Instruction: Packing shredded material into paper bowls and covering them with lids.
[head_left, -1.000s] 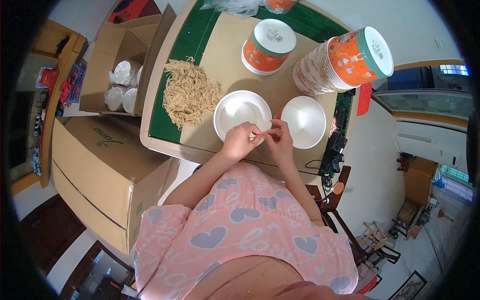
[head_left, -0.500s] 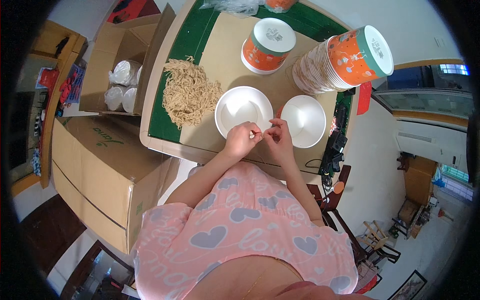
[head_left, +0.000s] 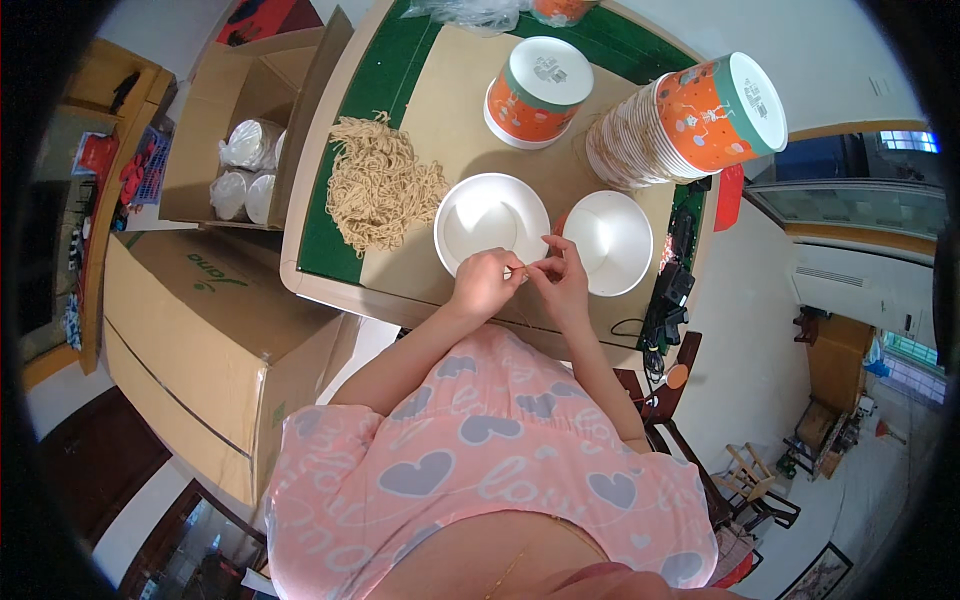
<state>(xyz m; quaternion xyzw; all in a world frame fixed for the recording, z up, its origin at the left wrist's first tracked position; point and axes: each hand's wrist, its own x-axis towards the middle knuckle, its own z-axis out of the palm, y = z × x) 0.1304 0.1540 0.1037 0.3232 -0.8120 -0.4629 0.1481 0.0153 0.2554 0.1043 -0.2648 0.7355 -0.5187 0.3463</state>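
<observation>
At the near edge of the table my left hand [head_left: 486, 284] and my right hand [head_left: 561, 283] meet with fingertips pinched together. Between them is something small and thin, perhaps a piece of string, too fine to make out. Just beyond my left hand a white-lined paper bucket [head_left: 478, 215] stands with its mouth up. A second open paper bucket [head_left: 612, 245] is beside my right hand. To the left lies a tangled heap of beige string [head_left: 380, 185].
An orange and green bucket [head_left: 540, 95] stands upside down farther back. At the right a tall nested stack of buckets [head_left: 690, 120] lies on its side. Black cables [head_left: 668, 300] run along the table's right edge. Cardboard boxes [head_left: 200, 300] stand left of the table [head_left: 330, 295].
The pinched fingertips have shifted very slightly and the left fingers have closed in more. Buckets and string heap stay where they were.
</observation>
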